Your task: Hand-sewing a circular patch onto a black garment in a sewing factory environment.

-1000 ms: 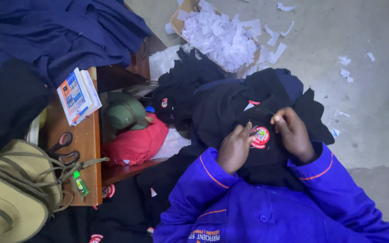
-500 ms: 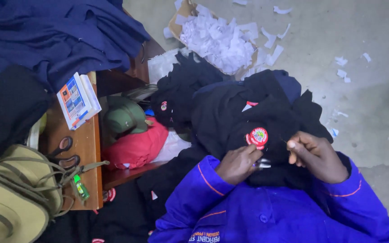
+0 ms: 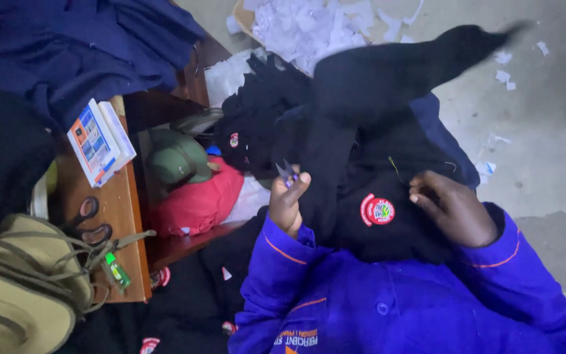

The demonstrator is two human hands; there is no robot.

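While the left hand (image 3: 288, 200) pinches small snips (image 3: 287, 172) up out of the way, the right hand (image 3: 452, 210) grips the black garment (image 3: 361, 131), keeping its round badge (image 3: 377, 210) face up.

garment (image 3: 361, 151) on lap | table (image 3: 109, 216) left | scissors (image 3: 90, 219) on table

A green cap (image 3: 177, 157) lies beside scissors (image 3: 88, 221) and paper scraps (image 3: 309, 26).

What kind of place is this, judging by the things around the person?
Probably a small tailoring or garment workshop. A black garment with a round red badge lies on the person's lap, the left hand holds small thread snips, scissors lie on the wooden table, and paper scraps litter the floor.
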